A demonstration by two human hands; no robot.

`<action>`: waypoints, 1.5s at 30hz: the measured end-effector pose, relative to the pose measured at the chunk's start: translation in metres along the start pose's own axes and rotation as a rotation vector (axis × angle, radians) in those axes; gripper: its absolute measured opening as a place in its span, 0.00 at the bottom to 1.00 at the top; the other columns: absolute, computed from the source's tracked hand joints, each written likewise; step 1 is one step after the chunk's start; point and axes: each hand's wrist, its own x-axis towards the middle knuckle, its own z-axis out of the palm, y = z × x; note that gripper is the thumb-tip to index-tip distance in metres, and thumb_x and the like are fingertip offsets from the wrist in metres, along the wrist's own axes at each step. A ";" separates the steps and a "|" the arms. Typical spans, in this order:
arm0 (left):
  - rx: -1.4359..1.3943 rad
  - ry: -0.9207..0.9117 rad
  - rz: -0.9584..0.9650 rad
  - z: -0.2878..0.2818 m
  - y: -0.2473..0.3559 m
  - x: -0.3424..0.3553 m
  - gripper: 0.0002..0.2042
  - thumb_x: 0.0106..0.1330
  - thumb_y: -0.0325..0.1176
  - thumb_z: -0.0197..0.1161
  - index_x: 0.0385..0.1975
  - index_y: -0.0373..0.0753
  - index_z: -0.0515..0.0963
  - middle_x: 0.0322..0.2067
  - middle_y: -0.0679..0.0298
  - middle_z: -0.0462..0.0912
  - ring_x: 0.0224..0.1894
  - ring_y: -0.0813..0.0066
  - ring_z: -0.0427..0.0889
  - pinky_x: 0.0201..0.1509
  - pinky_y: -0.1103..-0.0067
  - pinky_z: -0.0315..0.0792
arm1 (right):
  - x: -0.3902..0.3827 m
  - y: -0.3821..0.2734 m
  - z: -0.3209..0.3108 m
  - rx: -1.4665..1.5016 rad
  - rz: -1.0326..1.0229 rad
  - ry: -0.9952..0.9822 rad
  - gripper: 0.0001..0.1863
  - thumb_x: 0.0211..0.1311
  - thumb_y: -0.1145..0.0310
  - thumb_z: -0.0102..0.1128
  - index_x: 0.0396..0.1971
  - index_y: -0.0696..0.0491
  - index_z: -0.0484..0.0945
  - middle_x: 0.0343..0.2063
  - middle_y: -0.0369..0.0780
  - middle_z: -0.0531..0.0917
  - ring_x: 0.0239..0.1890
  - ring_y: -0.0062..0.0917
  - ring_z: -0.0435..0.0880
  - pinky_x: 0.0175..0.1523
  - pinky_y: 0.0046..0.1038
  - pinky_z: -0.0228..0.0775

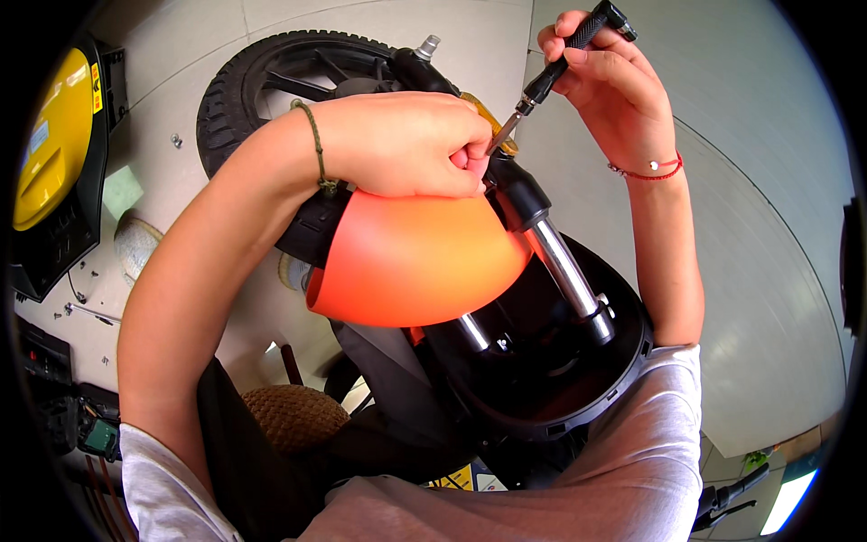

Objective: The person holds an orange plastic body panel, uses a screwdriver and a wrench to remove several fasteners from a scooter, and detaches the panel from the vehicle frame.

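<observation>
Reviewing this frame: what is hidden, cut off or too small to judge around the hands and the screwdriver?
Head view only:
- Tip of the screwdriver and whatever it meets: hidden behind the left hand.
- What the left hand's fingers pinch: covered by its own knuckles.
- Orange fender mounts: hidden under the fender and the left hand.
- Lower fork tubes: lost in dark housing.
- Small bits on the floor: too small to identify.

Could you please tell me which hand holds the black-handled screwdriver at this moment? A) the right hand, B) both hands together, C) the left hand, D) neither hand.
A: the right hand grips the black handle of the screwdriver, whose tip points down toward the top of the fork, while the left hand rests on the orange fender beside the tip and does not grip the handle.
</observation>
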 end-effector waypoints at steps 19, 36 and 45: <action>0.005 -0.073 -0.081 -0.006 0.005 0.001 0.10 0.63 0.34 0.61 0.29 0.32 0.76 0.31 0.61 0.75 0.33 0.71 0.76 0.41 0.77 0.71 | 0.004 0.009 0.004 0.219 0.011 0.053 0.09 0.59 0.77 0.56 0.41 0.54 0.76 0.34 0.38 0.80 0.33 0.18 0.74 0.39 0.20 0.64; 0.089 -0.094 -0.077 -0.010 0.009 0.003 0.12 0.63 0.37 0.62 0.30 0.32 0.78 0.30 0.59 0.79 0.34 0.69 0.79 0.40 0.75 0.72 | 0.003 0.004 0.000 0.045 -0.012 0.004 0.11 0.64 0.72 0.48 0.44 0.53 0.74 0.40 0.36 0.75 0.45 0.20 0.70 0.50 0.26 0.63; 0.512 -0.378 -0.231 -0.029 0.048 0.028 0.10 0.58 0.34 0.59 0.26 0.33 0.79 0.22 0.58 0.80 0.26 0.62 0.79 0.32 0.71 0.73 | 0.004 0.008 0.000 0.167 -0.021 0.111 0.11 0.58 0.75 0.56 0.42 0.56 0.76 0.33 0.37 0.79 0.33 0.18 0.72 0.39 0.20 0.62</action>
